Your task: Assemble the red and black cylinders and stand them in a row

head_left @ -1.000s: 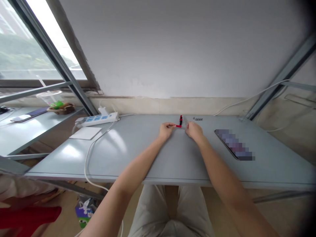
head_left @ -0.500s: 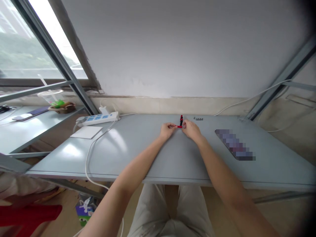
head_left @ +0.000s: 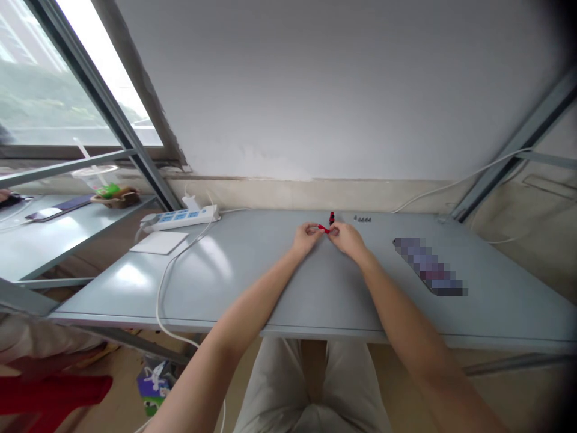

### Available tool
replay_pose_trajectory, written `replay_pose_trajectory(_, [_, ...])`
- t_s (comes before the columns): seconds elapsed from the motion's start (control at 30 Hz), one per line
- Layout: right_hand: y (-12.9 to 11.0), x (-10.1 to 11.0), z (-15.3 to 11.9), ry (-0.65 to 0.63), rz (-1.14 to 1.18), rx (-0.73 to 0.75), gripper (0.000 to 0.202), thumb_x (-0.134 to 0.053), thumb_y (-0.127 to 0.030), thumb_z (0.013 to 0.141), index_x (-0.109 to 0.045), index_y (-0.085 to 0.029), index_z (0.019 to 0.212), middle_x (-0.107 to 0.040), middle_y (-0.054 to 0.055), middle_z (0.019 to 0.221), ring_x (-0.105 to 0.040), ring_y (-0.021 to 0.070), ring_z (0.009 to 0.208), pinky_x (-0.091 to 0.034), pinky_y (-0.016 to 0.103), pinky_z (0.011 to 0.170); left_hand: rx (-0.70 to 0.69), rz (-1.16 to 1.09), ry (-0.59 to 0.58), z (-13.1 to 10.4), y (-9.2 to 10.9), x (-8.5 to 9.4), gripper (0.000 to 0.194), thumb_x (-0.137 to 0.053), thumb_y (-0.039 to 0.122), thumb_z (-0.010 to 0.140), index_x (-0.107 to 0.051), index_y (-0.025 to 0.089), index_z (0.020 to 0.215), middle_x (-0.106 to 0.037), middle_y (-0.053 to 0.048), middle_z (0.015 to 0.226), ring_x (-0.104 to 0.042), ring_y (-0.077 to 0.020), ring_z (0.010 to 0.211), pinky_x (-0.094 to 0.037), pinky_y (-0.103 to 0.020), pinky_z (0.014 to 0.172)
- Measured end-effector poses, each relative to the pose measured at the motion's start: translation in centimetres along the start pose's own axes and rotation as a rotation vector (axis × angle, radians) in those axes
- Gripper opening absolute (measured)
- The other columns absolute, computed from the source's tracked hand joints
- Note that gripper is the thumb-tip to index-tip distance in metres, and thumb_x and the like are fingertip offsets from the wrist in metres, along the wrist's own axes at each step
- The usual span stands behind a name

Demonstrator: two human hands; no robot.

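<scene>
Your left hand (head_left: 306, 239) and your right hand (head_left: 347, 239) meet just right of the frame's center, thumbs and fingers pinching a small red piece (head_left: 324, 229) from either end. The piece is slim, slightly slanted, and spans the narrow gap between your fingertips. Its ends are covered by your fingers, and its detail is too small to read.

Just beyond your right fingertips a red-and-black part (head_left: 332, 218) stands on the desk (head_left: 252, 258); your hand hides its lower portion. Farther right, small dark pieces (head_left: 363, 219) sit in a short row near the wall, their exact shape indistinct.

The desk surface is smooth, gray and glossy, with bright reflections at center left. Right of center lies a flat, dark-edged phone (head_left: 428, 267), its face obscured by coarse squares. At center left, a white plastic power strip (head_left: 183, 219) with blue socket faces lies behind a thin white rectangle (head_left: 160, 243); a pale cable (head_left: 160, 300) curves over the desk's front edge. At lower left, a red object (head_left: 54, 391) is cut off by the frame.
</scene>
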State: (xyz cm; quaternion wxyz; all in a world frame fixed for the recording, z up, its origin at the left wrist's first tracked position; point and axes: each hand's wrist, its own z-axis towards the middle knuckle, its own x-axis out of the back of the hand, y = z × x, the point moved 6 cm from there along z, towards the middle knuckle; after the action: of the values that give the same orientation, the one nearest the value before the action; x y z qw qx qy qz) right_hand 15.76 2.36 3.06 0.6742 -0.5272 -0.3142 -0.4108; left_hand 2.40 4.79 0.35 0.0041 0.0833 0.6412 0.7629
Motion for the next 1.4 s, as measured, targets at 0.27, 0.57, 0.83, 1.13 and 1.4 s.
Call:
replay_pose_trajectory(0.27, [-0.9, -0.2, 0.0, -0.019, 0.175, -0.017, 0.017, -0.058, -0.027, 0.078, -0.065, -0.017, 0.091, -0.067, 0.006, 0.084, -0.06, 0.0152, 0.076, -0.042, 0.024, 0.066, 0.001, 0.091, -0.048, -0.6, 1.0, 0.0, 0.015, -0.061, 0.028, 0.074, -0.062, 0.014, 0.068, -0.061, -0.002, 0.066, -0.053, -0.0102, 0.062, -0.04, -0.024, 0.063])
replay_pose_trajectory(0.57, [0.8, -0.1, 0.2, -0.031, 0.009, -0.075, 0.02, -0.055, -0.019, 0.077, -0.064, -0.017, 0.095, -0.066, 0.008, 0.091, -0.06, 0.0172, 0.083, -0.042, 0.025, 0.071, -0.047, 0.374, 0.066, 1.1, 0.3, 2.2, 0.012, -0.059, 0.027, 0.073, -0.06, 0.015, 0.071, -0.063, -0.007, 0.073, -0.054, -0.0135, 0.067, -0.041, -0.026, 0.066])
replay_pose_trajectory(0.83, [3.5, 0.6, 0.2, 0.018, -0.191, -0.285, 0.019, -0.049, -0.023, 0.08, -0.067, -0.018, 0.083, -0.066, 0.01, 0.084, -0.061, 0.0218, 0.081, -0.043, 0.028, 0.066, 0.017, 0.635, 0.205, 3.5, -1.1, 5.7, 0.012, -0.056, 0.028, 0.075, -0.061, 0.017, 0.079, -0.065, -0.012, 0.085, -0.059, -0.0203, 0.083, -0.04, -0.031, 0.076])
replay_pose_trajectory(1.13, [4.5, -0.3, 0.4, 0.053, -0.187, -0.306, 0.02, -0.051, -0.028, 0.08, -0.066, -0.018, 0.089, -0.066, 0.01, 0.094, -0.06, 0.0222, 0.089, -0.044, 0.031, 0.074, 0.04, 0.8, 0.218, 4.0, -1.3, 5.8, 0.01, -0.059, 0.027, 0.072, -0.063, 0.017, 0.071, -0.065, -0.013, 0.082, -0.057, -0.0248, 0.091, -0.04, -0.036, 0.081])
replay_pose_trajectory(1.4, [4.8, -0.3, 0.3, 0.13, -0.164, -0.333, 0.031, -0.055, -0.037, 0.079, -0.065, -0.016, 0.1, -0.059, 0.013, 0.111, -0.05, 0.026, 0.107, -0.039, 0.039, 0.086, 0.12, 0.84, 0.289, 3.3, -0.6, 5.7, 0.018, -0.062, 0.027, 0.07, -0.059, 0.017, 0.084, -0.059, -0.015, 0.103, -0.049, -0.0279, 0.104, -0.036, -0.038, 0.085])
